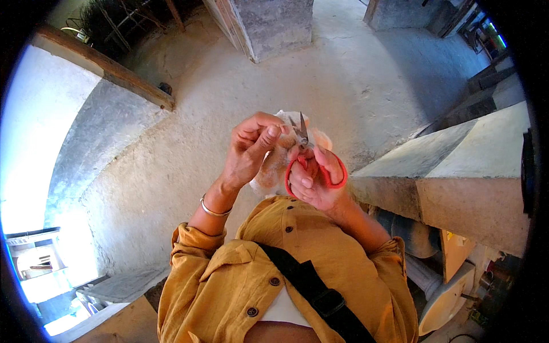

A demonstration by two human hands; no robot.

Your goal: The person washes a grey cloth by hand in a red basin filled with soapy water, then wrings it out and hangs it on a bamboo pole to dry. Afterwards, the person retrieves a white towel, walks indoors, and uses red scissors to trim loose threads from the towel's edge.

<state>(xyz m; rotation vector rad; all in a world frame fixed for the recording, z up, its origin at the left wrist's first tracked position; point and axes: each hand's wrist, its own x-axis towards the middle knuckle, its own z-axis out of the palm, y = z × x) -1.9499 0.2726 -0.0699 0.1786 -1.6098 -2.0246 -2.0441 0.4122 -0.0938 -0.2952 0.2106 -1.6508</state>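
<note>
My right hand (314, 180) grips a pair of scissors (303, 130) by red loop handles, with fingers through the loops. The metal blades point away from me and stand slightly apart. Just left of the blades, my left hand (251, 146) is closed in a pinch, thumb against the fingers. What it pinches is too small to make out. Behind and below both hands shows a whitish, filmy bundle (269, 171) with rounded orange-brown patches. The hands hide much of it, and I cannot tell whether either hand touches it.
A grey concrete floor (194, 137) spreads around me. On the right runs a low ledge (446, 166) with a pale top. A wooden beam (108, 68) edges a wall at the left. A grey pillar (274, 28) stands ahead. A round-edged pale board (449, 300) is at the lower right.
</note>
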